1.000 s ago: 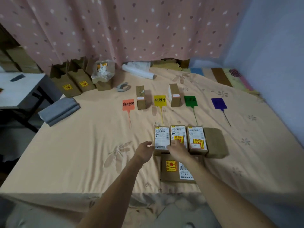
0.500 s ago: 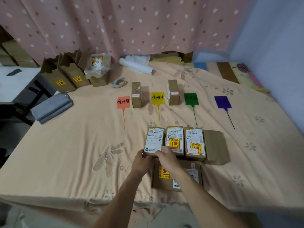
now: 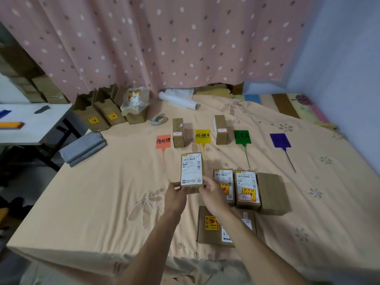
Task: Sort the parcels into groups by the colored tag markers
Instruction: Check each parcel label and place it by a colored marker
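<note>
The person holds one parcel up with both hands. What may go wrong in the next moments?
The left hand and right hand pinch only the near end of the parcel, so it might tip or slip. The upright box stands just beyond, between the orange tag and yellow tag; a forward move may topple it.

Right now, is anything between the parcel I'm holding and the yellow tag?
Nothing visible. Left hand and right hand hold the parcel just before the yellow tag; upright boxes flank it, off the path.
</note>
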A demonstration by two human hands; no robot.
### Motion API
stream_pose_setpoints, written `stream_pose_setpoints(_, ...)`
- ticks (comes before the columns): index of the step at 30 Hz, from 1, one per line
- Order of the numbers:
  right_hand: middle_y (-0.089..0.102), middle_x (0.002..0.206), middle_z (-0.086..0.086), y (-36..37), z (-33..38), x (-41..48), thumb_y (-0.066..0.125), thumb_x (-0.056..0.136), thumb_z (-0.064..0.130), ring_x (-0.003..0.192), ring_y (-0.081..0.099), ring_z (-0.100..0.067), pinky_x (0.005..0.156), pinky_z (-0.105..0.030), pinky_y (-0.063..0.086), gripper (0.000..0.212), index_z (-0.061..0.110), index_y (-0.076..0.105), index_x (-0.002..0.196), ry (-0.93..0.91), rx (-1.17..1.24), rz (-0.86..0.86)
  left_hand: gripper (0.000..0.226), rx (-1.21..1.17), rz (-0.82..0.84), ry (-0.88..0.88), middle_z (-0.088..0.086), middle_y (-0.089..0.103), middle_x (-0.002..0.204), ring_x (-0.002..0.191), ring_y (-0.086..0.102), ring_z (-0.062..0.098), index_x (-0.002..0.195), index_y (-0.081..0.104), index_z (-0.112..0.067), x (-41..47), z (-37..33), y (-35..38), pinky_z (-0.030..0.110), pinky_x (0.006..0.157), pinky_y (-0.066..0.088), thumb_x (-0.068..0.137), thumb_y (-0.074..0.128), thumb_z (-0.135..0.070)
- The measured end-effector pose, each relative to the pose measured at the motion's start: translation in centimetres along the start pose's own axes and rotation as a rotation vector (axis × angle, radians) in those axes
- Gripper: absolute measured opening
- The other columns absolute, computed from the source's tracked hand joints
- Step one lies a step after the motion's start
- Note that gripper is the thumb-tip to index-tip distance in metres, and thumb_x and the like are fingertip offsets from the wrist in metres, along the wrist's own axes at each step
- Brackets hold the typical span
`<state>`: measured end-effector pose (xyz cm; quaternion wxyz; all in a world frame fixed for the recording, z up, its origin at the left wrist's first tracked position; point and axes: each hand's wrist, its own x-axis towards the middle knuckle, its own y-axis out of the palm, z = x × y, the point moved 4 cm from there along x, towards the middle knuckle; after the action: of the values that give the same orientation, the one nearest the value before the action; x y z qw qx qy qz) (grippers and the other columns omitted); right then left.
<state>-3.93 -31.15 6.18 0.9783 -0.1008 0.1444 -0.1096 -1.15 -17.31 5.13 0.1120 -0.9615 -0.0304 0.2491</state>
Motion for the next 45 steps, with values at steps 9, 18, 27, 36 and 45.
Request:
stream_pose_setpoints(9,0.050,0.136,0.011,-3.9,8.2,-4.9,0.056,0.099,0.010,0.122,0.054,0.002,0.084,-0.001,0.044,0.045,0.025,0.058,0.141,-0.263,0.068,-0.158,0.021,-0.250,-0.022,0.189,0.010,0.076,0.108,0.092,0.067,0.023,0.112,0.059,-0.012,-5.0,-7.8,-1.1,0.045,0.095,0.055,0.094,0.067,-0.020)
stream_pose_setpoints(18,0.059,0.127,0.018,-7.6,14.8,-10.3,0.057,0.098,0.003,0.114,0.054,0.017,0.085,-0.006,0.049,0.049,0.034,0.058,0.135,-0.530,0.145,-0.296,0.015,-0.451,0.122,0.258,0.018,0.079,0.097,0.066,0.061,0.017,0.100,0.060,-0.010,-9.1,-13.6,-1.5,0.034,0.077,0.059,0.093,0.072,-0.016)
stream_pose_setpoints(27,0.058,0.140,0.011,-10.5,18.1,-11.6,0.058,0.101,0.029,0.120,0.060,-0.003,0.097,-0.034,0.057,0.041,0.044,0.055,0.139,-0.491,0.287,-0.260,0.061,-0.634,0.264,0.381,0.009,0.080,0.106,0.085,0.077,0.016,0.131,0.058,-0.006,-13.6,-17.1,-0.2,0.030,0.078,0.056,0.078,0.085,-0.020)
stream_pose_setpoints(36,0.072,0.126,-0.013,-11.3,16.1,-10.4,0.059,0.101,0.029,0.118,0.069,-0.030,0.100,-0.050,0.056,0.030,0.024,0.065,0.131,-0.132,0.886,0.051,0.079,-0.250,0.041,0.841,-0.004,0.061,0.126,0.109,0.067,0.011,0.134,0.049,-0.028,-19.4,-17.9,1.6,0.027,0.084,0.062,0.068,0.090,-0.044)
stream_pose_setpoints(45,0.068,0.133,-0.017,-11.5,14.4,-9.5,0.063,0.097,0.036,0.119,0.069,-0.031,0.092,-0.045,0.059,0.046,0.022,0.058,0.141,-0.064,1.011,0.116,0.071,-0.204,0.044,0.840,-0.009,0.062,0.121,0.108,0.066,0.008,0.134,0.051,-0.026,-19.9,-17.2,2.9,0.022,0.083,0.061,0.074,0.089,-0.032)
